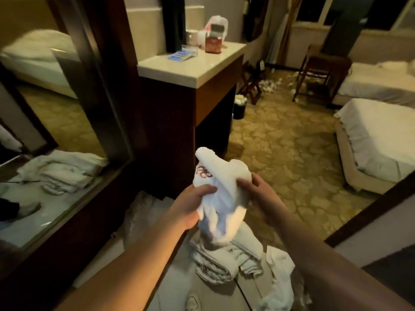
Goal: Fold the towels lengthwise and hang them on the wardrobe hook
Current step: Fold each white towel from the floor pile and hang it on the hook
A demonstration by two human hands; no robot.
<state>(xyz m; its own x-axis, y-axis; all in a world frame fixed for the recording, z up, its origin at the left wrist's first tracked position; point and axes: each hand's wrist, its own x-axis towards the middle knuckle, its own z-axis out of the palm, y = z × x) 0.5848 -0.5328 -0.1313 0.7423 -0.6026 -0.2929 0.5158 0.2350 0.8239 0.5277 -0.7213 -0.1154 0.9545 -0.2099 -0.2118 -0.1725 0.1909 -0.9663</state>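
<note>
Both hands, left hand (190, 204) & right hand (253, 190), fingers clamped on bunched white towel (221, 189) held up btwn them above towel pile (226, 259), prob. to find edges for lengthwise fold.

White towel (221, 194) with a red embroidered emblem (203, 172); yellow-beige carpet (280, 140) in a cobbled pattern; dark brown cabinet (175, 122), cream surface (193, 66).

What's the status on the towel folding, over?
Left hand and right hand both gripping bunched white embroidered towel, fingers curled in. Not yet folded or hung. Pile of white towels waiting below. Nothing blocking.
</note>
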